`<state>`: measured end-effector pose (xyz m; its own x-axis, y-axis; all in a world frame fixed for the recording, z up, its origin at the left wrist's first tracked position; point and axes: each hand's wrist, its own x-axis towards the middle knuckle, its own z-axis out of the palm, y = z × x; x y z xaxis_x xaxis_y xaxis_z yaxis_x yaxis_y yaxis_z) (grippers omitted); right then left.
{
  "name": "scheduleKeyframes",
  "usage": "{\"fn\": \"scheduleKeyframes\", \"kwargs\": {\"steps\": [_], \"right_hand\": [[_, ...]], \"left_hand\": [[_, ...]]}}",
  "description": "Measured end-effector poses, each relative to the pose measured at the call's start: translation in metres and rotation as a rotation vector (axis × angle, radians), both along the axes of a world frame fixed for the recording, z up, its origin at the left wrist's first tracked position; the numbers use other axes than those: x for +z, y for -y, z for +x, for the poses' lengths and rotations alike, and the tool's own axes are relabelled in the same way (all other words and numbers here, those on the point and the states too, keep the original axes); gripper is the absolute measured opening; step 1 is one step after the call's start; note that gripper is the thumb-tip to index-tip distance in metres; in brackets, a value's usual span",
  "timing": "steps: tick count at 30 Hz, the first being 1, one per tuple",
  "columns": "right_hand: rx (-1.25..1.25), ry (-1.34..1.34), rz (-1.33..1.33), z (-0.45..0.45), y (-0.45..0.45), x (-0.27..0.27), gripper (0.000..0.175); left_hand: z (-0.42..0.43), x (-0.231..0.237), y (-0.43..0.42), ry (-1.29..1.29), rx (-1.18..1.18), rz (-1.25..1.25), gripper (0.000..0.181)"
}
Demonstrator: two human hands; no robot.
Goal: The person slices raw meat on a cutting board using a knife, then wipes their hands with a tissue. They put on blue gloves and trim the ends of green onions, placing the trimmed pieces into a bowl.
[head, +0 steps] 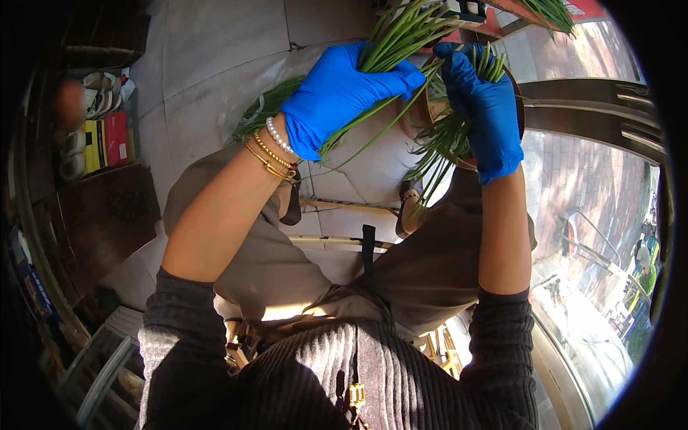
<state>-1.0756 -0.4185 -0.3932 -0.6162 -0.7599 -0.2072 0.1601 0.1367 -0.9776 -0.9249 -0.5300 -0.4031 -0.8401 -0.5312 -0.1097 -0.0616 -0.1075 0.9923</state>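
Note:
Blue gloves cover both hands. My left hand (349, 94) is closed around a bundle of long green stalks (400, 43), thick ends up to the right, thin tips hanging below the wrist. Beside it at the right, my right hand (481, 107) grips a smaller bunch of green stalks (443, 134), its cut ends above the fist and its leaves drooping below. Behind the right hand stands a round brown container (414, 115), partly hidden. More greens (274, 105) lie in a clear plastic bag (231, 121) on the floor, left of and partly behind the left hand.
Green stalks (548, 13) rest on a surface at the top right. Shoes (102, 94) and a red box (115, 138) are stacked at the left above a dark wooden cabinet (107, 226). A glass door's frame (586, 113) runs along the right. My feet and the tiled floor (333, 183) lie below the hands.

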Motion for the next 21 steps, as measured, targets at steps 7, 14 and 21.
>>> {"fn": "scheduleKeyframes", "kwargs": {"steps": [7,14,21], "right_hand": [[0.127,-0.135,-0.008,-0.006,-0.004,0.005,0.017],[0.11,-0.175,0.027,-0.007,-0.004,0.005,0.016],[0.142,-0.212,-0.059,0.0,-0.003,0.002,0.016]], "left_hand": [[0.003,0.012,0.0,0.065,-0.049,0.102,0.022],[0.003,0.007,-0.003,0.049,-0.005,0.129,0.024],[-0.001,0.004,-0.003,0.063,-0.038,0.069,0.025]]}}
